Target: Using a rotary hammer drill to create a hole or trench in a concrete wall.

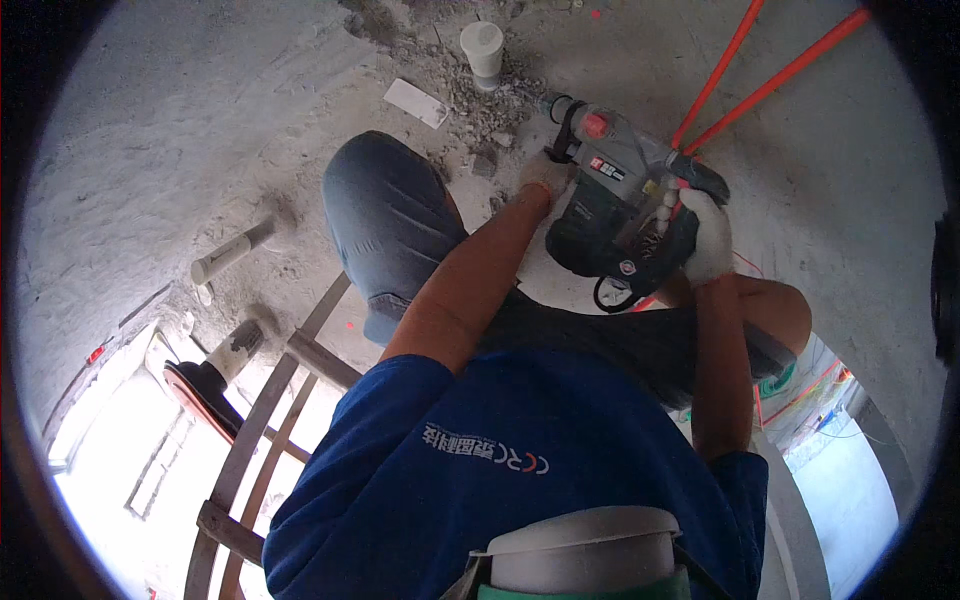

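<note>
A dark green and grey rotary hammer (590, 215) lies across the space in front of my knees, its nose pointing to the far left. My left hand (545, 175), in a pale work glove, is closed round the side handle near the nose. Also gloved, my right hand (708, 235) wraps round the rear handle. From the chuck (562, 107) a bit runs toward broken rubble (485, 135) at the foot of a white capped pipe (484, 55). Dust and rubble blur the bit's tip, so I cannot tell how deep it sits.
Two red-orange pipes (720, 72) run up at the far right. A white flat piece (417, 103) lies left of the rubble. White pipe stubs (228, 258) stick out at the left. A wooden ladder-like frame (255, 440) stands by my left side, near a bright opening.
</note>
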A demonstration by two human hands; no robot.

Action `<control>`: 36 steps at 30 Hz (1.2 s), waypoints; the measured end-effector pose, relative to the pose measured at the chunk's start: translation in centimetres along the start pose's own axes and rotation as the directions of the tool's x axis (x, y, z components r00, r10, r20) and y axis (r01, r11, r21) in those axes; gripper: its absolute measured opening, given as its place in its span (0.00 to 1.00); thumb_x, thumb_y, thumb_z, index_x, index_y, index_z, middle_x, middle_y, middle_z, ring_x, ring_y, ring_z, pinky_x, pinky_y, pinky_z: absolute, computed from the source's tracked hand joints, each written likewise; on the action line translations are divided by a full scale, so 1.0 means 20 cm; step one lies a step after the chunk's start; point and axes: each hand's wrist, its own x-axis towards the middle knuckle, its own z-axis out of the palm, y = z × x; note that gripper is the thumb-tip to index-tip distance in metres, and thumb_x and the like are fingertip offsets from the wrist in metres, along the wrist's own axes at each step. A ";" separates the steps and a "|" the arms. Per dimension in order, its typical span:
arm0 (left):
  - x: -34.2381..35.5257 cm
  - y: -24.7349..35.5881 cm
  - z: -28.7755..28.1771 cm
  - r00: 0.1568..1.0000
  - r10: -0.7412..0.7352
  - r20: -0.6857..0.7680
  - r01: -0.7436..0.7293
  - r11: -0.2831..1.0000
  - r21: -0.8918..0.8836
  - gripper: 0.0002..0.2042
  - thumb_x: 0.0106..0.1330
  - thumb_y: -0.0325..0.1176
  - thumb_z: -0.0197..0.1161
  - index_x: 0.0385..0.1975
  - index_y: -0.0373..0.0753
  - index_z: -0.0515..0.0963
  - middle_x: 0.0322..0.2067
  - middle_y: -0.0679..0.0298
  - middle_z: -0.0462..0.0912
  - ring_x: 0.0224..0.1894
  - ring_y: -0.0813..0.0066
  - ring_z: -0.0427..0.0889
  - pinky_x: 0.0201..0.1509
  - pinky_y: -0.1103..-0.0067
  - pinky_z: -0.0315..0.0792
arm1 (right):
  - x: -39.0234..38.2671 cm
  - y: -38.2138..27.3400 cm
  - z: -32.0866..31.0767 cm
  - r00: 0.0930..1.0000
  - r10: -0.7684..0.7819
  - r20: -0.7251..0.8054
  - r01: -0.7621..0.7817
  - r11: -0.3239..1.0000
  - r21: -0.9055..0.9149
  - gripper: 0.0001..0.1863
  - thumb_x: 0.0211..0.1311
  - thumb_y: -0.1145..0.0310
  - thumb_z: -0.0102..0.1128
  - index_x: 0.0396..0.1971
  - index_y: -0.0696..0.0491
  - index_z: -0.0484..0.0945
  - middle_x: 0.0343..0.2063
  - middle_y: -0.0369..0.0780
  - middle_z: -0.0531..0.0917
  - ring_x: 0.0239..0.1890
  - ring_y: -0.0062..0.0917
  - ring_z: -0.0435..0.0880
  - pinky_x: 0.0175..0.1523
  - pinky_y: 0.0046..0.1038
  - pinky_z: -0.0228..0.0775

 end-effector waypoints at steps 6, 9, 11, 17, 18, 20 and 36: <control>0.03 -0.14 0.02 0.991 -0.097 -0.090 0.116 0.961 0.252 0.20 0.53 0.43 0.66 0.43 0.39 0.82 0.41 0.50 0.85 0.47 0.50 0.83 0.50 0.64 0.75 | 0.04 -0.02 -0.02 0.994 0.108 0.033 -0.109 0.994 0.021 0.10 0.59 0.68 0.58 0.38 0.57 0.78 0.25 0.37 0.79 0.25 0.25 0.79 0.32 0.27 0.72; 0.06 -0.24 0.12 0.987 0.070 0.148 -0.138 0.841 0.524 0.19 0.56 0.42 0.65 0.46 0.40 0.81 0.42 0.51 0.85 0.46 0.49 0.82 0.49 0.65 0.74 | -0.01 -0.17 0.03 0.994 0.072 0.087 -0.052 0.975 -0.216 0.11 0.57 0.67 0.59 0.37 0.58 0.78 0.23 0.38 0.80 0.22 0.24 0.79 0.31 0.26 0.72; 0.11 -0.29 0.20 0.995 -0.031 0.091 0.028 0.999 0.032 0.20 0.59 0.43 0.63 0.48 0.39 0.79 0.41 0.51 0.84 0.43 0.49 0.83 0.47 0.64 0.74 | -0.07 -0.23 0.10 0.997 -0.056 0.054 0.071 0.941 -0.332 0.11 0.57 0.66 0.61 0.33 0.59 0.79 0.21 0.39 0.80 0.21 0.24 0.79 0.29 0.25 0.70; 0.18 -0.16 0.12 0.974 0.102 0.204 0.004 0.886 -0.463 0.17 0.64 0.41 0.62 0.46 0.35 0.77 0.37 0.54 0.83 0.37 0.61 0.83 0.39 0.65 0.75 | 0.03 -0.35 0.28 0.980 -0.085 0.181 0.149 0.913 -0.379 0.12 0.58 0.64 0.62 0.35 0.57 0.78 0.24 0.38 0.80 0.24 0.23 0.79 0.27 0.25 0.71; 0.16 -0.10 0.09 0.978 0.083 0.192 0.010 0.898 -0.440 0.17 0.64 0.41 0.62 0.46 0.35 0.77 0.37 0.54 0.83 0.37 0.61 0.83 0.39 0.65 0.75 | 0.09 -0.37 0.30 0.985 -0.064 0.163 0.125 0.909 -0.399 0.12 0.58 0.64 0.62 0.35 0.57 0.78 0.24 0.38 0.80 0.24 0.23 0.79 0.27 0.25 0.71; 0.11 0.03 0.04 0.980 -0.044 0.196 0.115 0.921 -0.371 0.15 0.65 0.40 0.62 0.44 0.36 0.78 0.33 0.57 0.83 0.33 0.66 0.82 0.35 0.68 0.75 | 0.20 -0.42 0.30 0.978 -0.016 0.209 0.116 0.871 -0.477 0.11 0.59 0.64 0.63 0.35 0.56 0.78 0.25 0.37 0.80 0.23 0.22 0.79 0.28 0.25 0.72; -0.09 0.06 0.00 0.994 0.110 0.003 -0.104 0.930 0.352 0.19 0.62 0.44 0.62 0.41 0.33 0.80 0.24 0.58 0.81 0.25 0.69 0.79 0.32 0.70 0.73 | 0.67 -0.26 -0.30 0.901 0.362 0.239 -0.360 0.932 -0.053 0.11 0.62 0.67 0.58 0.35 0.60 0.75 0.26 0.39 0.80 0.24 0.29 0.81 0.27 0.32 0.77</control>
